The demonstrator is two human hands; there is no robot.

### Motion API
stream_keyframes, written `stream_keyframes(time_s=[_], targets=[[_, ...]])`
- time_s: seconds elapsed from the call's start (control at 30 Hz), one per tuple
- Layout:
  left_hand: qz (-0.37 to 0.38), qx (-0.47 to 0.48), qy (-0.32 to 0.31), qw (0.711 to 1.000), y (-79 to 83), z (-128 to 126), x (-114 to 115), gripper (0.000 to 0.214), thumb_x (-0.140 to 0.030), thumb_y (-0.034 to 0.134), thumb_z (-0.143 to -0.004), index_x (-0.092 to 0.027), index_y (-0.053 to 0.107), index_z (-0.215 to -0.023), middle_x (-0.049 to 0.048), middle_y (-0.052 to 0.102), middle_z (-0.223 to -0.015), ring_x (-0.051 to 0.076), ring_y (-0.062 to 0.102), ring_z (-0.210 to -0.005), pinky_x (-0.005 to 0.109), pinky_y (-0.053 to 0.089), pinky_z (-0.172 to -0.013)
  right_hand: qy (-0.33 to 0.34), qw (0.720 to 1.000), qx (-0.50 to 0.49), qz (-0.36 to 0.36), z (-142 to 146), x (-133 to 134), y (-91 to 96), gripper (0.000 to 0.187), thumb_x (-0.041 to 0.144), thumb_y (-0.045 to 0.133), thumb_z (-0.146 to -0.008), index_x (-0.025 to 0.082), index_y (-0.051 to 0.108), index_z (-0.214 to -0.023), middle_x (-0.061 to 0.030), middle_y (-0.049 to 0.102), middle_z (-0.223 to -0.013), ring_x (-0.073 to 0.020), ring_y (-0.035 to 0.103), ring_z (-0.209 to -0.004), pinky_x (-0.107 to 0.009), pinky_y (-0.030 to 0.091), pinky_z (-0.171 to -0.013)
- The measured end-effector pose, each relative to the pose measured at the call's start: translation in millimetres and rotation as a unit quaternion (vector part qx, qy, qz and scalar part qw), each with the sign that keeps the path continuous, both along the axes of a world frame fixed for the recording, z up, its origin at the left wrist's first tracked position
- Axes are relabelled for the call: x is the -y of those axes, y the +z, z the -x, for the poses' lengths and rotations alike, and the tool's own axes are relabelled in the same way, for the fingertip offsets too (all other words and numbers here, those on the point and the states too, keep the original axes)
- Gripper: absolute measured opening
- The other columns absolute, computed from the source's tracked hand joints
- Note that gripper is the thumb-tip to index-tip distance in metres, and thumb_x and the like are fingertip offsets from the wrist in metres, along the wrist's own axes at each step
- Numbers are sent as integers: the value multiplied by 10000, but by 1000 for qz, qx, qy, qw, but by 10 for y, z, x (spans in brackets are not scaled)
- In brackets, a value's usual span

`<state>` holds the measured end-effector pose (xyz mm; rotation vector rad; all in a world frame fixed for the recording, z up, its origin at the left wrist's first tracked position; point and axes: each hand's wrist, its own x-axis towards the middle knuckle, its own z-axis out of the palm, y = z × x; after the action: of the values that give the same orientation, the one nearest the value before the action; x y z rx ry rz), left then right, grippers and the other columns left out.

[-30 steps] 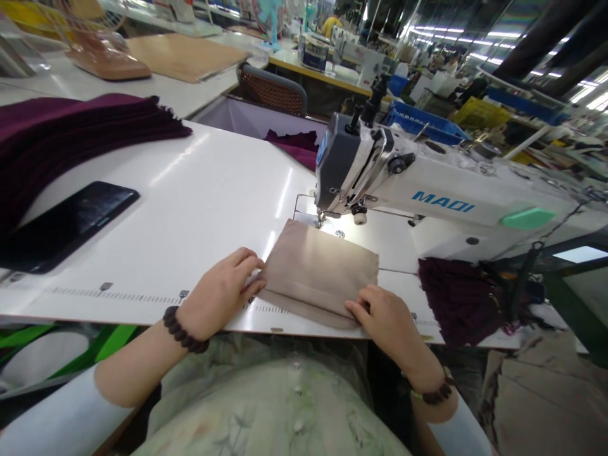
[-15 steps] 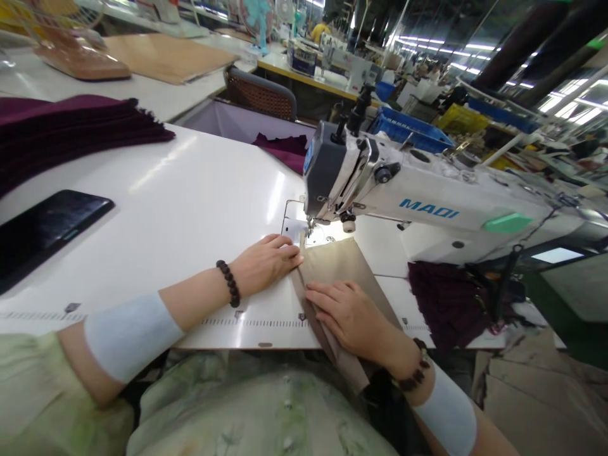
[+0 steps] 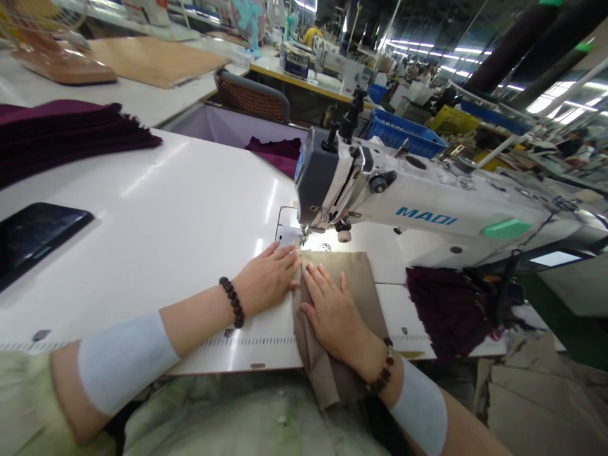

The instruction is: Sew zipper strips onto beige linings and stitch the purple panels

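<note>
A beige-brown fabric piece [image 3: 354,278] lies on the white sewing table [image 3: 190,215], its far edge just in front of the needle of the sewing machine [image 3: 380,190]. Its near end hangs over the table's front edge. My left hand [image 3: 270,278] rests at the fabric's left edge, close to the presser foot, with its fingers stretched forward. On top of the fabric my right hand [image 3: 335,310] lies flat, fingers spread and pointing toward the needle. The exact contact under the left fingertips is hidden.
A phone [image 3: 42,231] and a stack of dark purple fabric [image 3: 71,139] lie at the left. More purple fabric [image 3: 449,310] is bunched under the machine's right side. Brown pieces [image 3: 536,392] hang at lower right. A blue crate [image 3: 403,130] stands behind the machine.
My right hand has slid forward and left on the fabric, its fingers now spread flatter. The fabric has turned straighter toward the needle. The left hand stays by the fabric's left edge.
</note>
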<state>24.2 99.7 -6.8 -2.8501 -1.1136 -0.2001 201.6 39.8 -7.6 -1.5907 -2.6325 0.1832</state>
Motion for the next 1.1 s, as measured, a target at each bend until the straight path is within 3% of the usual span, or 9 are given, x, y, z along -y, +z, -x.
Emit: stream_keyframes(time_s=[0.2,0.4,0.57,0.67,0.77,0.87,0.93,1.0,1.1], targets=[[15,-26,55,998,-3,-74,-155,439,-328,431,-906,-32,496,-1224,172,468,-1304,294,357,-1260,452,256,-1056,-26,1000,12,-1,67,-234,9,487,317,302,-936,142,291,-1391,-76,200,-1450,-216,196,-1340,-566,211,-1044],[50,-27,66,996,16,-90,-318,440,-315,442,-903,-40,476,-1244,179,415,-1350,288,323,-1290,455,260,-1053,-48,999,18,-12,118,-370,6,480,314,280,-937,164,286,-1394,-51,169,-1458,-200,177,-1347,-561,213,-1043],[57,-42,79,994,181,48,-121,413,-309,481,-884,-72,494,-1221,152,423,-1353,265,371,-1266,456,280,-1049,-35,999,8,-20,76,-349,-52,475,286,235,-942,163,276,-1399,-40,167,-1460,-190,176,-1350,-539,205,-1056],[20,-12,127,992,288,482,144,443,-328,497,-873,-99,460,-1250,142,416,-1361,252,402,-1244,440,307,-1040,-32,999,-10,-42,34,-353,-154,478,285,192,-941,160,296,-1391,-57,210,-1448,-204,214,-1339,-552,222,-1042],[-48,22,246,968,325,1231,453,474,-363,438,-886,-98,415,-1278,146,418,-1357,232,428,-1222,401,329,-1038,-23,997,-30,-63,4,-387,-276,495,310,154,-940,160,326,-1379,-69,264,-1429,-214,263,-1320,-568,236,-1027],[-75,42,412,907,320,2024,713,567,-426,426,-851,-51,395,-1276,183,450,-1308,269,454,-1185,390,359,-1013,-14,996,-34,-82,-16,-402,-354,514,345,141,-940,152,336,-1375,-72,288,-1418,-217,276,-1314,-575,248,-1022],[-45,29,504,862,317,2399,790,597,-423,413,-838,-18,380,-1276,205,457,-1278,296,461,-1163,397,366,-997,-10,995,-30,-95,-23,-404,-375,520,359,147,-937,150,349,-1369,-70,291,-1416,-220,285,-1310,-573,258,-1022],[-5,3,555,831,326,2600,772,645,-439,419,-823,2,348,-1289,219,437,-1284,314,451,-1163,395,365,-987,-10,994,-25,-106,-24,-413,-380,523,362,149,-935,148,370,-1358,-69,298,-1413,-222,300,-1304,-573,262,-1022],[44,-37,583,810,357,2672,639,718,-463,434,-798,11,283,-1316,228,439,-1273,313,472,-1134,374,372,-959,-13,994,-23,-107,-23,-426,-373,527,359,143,-934,141,377,-1353,-72,301,-1409,-224,309,-1300,-582,269,-1018]])
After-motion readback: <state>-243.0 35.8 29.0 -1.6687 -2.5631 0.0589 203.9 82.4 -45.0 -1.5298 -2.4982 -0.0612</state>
